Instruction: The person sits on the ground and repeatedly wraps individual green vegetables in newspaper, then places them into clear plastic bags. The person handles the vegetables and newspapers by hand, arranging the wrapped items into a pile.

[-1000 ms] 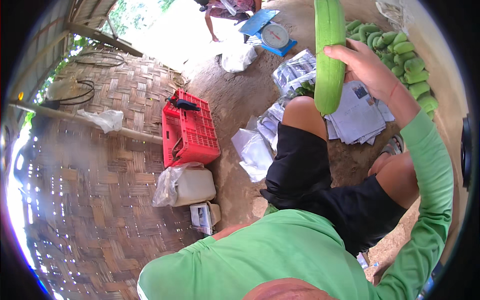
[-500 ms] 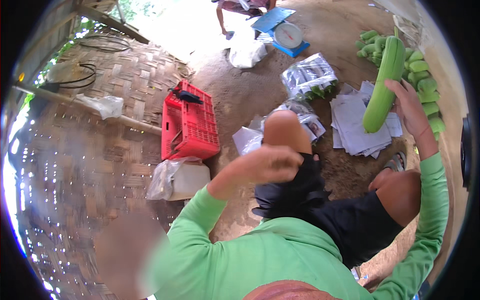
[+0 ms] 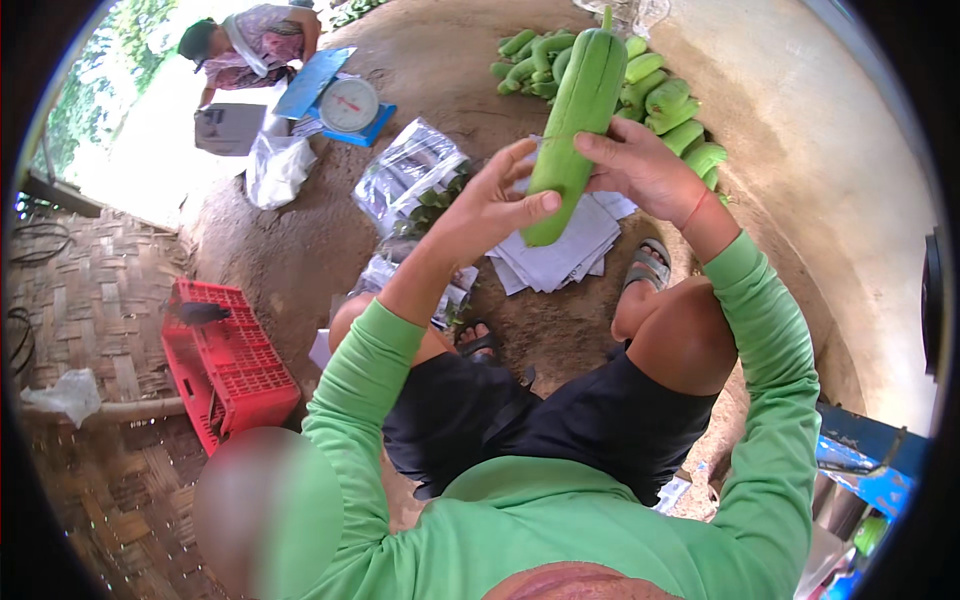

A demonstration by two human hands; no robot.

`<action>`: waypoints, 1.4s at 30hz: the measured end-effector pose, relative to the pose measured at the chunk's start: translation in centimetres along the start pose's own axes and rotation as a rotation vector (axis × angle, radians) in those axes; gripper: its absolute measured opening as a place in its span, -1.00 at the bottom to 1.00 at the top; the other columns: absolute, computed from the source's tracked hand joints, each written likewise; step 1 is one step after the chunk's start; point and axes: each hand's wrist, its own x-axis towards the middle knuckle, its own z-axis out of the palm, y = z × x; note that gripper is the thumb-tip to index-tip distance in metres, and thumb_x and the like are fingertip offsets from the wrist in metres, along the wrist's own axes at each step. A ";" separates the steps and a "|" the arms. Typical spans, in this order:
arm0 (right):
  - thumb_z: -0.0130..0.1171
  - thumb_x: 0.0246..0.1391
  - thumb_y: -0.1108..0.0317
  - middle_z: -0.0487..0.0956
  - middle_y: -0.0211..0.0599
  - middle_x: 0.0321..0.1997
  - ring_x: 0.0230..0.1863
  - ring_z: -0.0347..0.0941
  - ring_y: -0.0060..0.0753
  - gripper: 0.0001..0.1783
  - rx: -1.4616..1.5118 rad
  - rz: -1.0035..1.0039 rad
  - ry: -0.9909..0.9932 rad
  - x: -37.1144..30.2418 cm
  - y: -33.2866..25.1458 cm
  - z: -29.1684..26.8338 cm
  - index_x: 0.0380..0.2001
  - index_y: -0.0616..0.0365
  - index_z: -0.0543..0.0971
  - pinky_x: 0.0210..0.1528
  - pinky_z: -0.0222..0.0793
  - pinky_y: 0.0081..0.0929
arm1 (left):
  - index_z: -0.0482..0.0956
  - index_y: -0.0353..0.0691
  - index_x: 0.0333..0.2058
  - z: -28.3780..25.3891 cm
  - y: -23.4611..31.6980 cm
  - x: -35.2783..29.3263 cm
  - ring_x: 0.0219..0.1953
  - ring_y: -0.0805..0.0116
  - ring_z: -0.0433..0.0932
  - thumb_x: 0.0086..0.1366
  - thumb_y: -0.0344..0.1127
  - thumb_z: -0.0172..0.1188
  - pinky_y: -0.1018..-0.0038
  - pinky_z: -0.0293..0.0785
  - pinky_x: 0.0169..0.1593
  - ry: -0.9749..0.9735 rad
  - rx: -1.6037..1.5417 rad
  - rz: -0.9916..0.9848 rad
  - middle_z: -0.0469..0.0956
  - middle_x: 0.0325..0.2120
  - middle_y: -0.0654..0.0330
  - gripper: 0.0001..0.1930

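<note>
A long green gourd (image 3: 578, 125) with a short stem at its far end is held up in front of me, tilted. My right hand (image 3: 650, 170) grips it from the right, with the thumb across its top face and the fingers partly hidden behind it. At the lower left of the gourd is my left hand (image 3: 490, 205), its thumb over the near end and its fingers curved along the left side. Below the gourd lies a stack of newspaper sheets (image 3: 550, 262) on the ground.
Several green gourds (image 3: 672, 105) lie along the wall, with smaller green ones (image 3: 530, 60) beyond. Plastic-wrapped bundles (image 3: 405, 170) of greens lie left of the paper. Farther off stand a blue dial scale (image 3: 348, 105), a white bag (image 3: 278, 168) and a person (image 3: 262, 45). A red crate (image 3: 235, 365) is at left.
My left hand has moved up and right to the gourd. The right hand has brought the gourd in front of me. My view has turned rightward, and the person now shows more fully.
</note>
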 end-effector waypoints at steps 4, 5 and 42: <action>0.35 0.30 -0.08 0.55 -0.14 0.23 0.21 0.56 -0.23 -0.24 -0.096 0.070 -0.006 0.4 0.9 -0.3 0.30 0.28 0.44 0.19 0.63 -0.14 | 0.13 -0.31 0.48 1.3 -1.4 0.0 0.16 0.31 0.52 0.25 -0.10 0.54 0.37 0.49 0.18 -0.083 -0.060 0.015 0.52 0.13 0.07 -0.01; 0.35 0.30 -0.09 0.55 -0.16 0.23 0.20 0.56 -0.25 -0.25 -0.132 0.095 0.000 0.4 1.1 -0.5 0.29 0.26 0.44 0.17 0.64 -0.17 | 0.13 -0.32 0.48 1.9 -1.1 0.1 0.13 0.32 0.53 0.26 -0.15 0.53 0.37 0.50 0.16 -0.098 -0.029 0.040 0.55 0.08 0.10 -0.03; 0.28 0.39 0.16 0.58 -0.54 -0.41 -0.41 0.47 -0.71 -0.73 -1.005 -0.270 0.196 -0.4 1.3 -3.6 -0.08 0.13 0.72 -0.36 0.43 -0.59 | 0.49 -0.32 0.17 -4.9 0.4 -0.2 -0.06 0.23 0.66 0.41 -0.19 0.33 0.27 0.66 0.04 0.192 -0.372 0.100 0.63 0.00 0.03 -0.52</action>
